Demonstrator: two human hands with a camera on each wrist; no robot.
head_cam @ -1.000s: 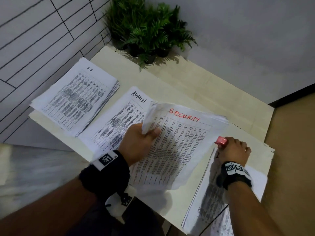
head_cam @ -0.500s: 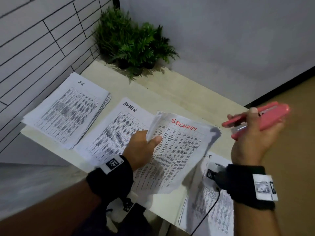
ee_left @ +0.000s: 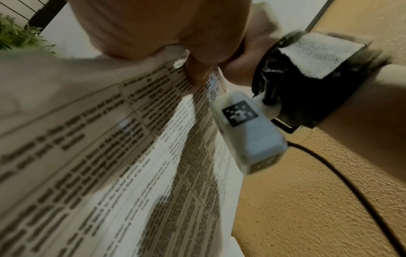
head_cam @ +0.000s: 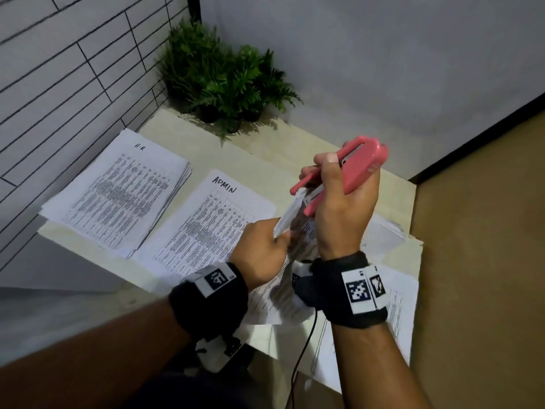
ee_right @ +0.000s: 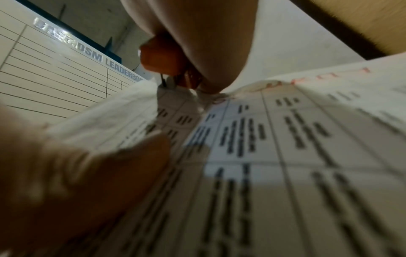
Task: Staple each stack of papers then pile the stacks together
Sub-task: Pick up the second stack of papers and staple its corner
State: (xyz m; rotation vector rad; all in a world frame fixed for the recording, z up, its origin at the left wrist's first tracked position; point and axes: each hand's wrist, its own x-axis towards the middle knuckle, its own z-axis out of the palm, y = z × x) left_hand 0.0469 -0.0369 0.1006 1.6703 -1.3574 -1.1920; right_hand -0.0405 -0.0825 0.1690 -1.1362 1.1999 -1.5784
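above the table (head_cam: pixel 295 143), left hand (head_cam: pixel 262 255) pinching paper stack (head_cam: pixel 290 211), right hand (head_cam: pixel 342 208) gripping pink stapler (head_cam: pixel 358 169)

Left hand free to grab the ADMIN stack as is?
Probably not yet: the left hand pinches the lifted stack's corner at the stapler. The ADMIN stack lies uncovered just beside it, so the path looks clear after release.
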